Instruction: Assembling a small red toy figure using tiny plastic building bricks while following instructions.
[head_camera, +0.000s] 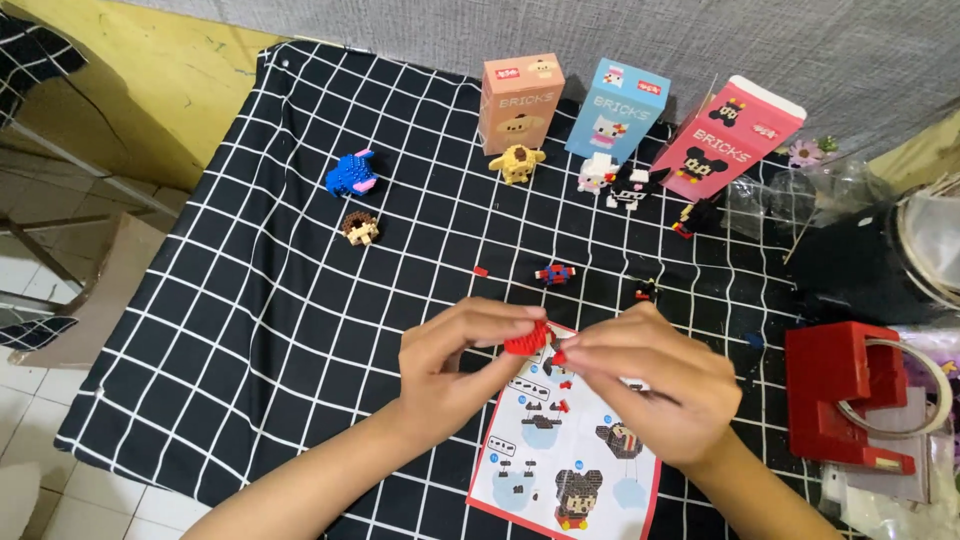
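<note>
While both hands meet above the instruction sheet (565, 450) on the counter (250, 300), the left hand (455, 365) pinches a red brick assembly (527, 338) and the right hand (645, 385) closes fingertips on a small red piece (558, 356) beside it; seating it likely needs careful stud alignment.

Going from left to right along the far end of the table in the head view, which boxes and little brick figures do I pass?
blue figure → tan box → yellow figure → light blue box → pink box
</note>
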